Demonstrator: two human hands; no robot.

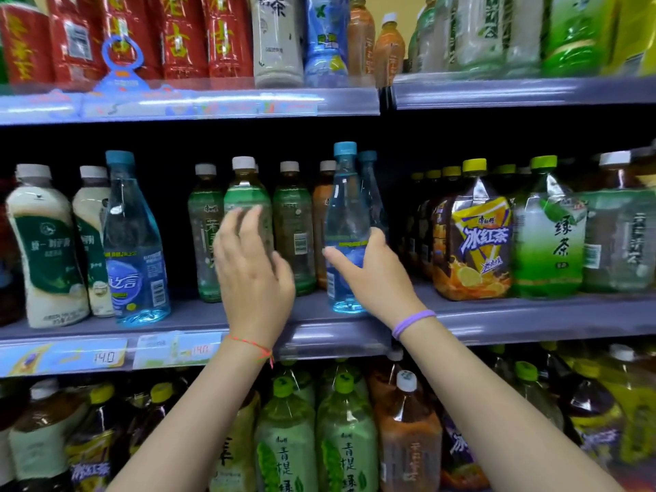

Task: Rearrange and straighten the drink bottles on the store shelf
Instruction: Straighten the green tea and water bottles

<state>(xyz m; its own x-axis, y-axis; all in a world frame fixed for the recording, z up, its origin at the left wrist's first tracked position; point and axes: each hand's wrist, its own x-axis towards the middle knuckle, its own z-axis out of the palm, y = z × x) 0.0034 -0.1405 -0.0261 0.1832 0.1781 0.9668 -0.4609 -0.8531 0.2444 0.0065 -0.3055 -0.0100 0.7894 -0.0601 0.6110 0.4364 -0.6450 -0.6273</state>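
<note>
Bare forearms, no sleeves, thin red string bracelet (253,346) on left wrist, purple band (411,323) on right wrist

Shop aisle, stocked drink shelves (532,314), price tags (106,356)

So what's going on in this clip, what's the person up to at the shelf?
A person is tidying drinks on the middle shelf of a store display. Their right hand grips a clear blue bottle with a blue cap, standing at the shelf's front edge. Their left hand reaches with fingers spread toward a green tea bottle in the row; whether it touches is hard to tell. Another blue bottle stands further left beside white milk-tea bottles.
</note>
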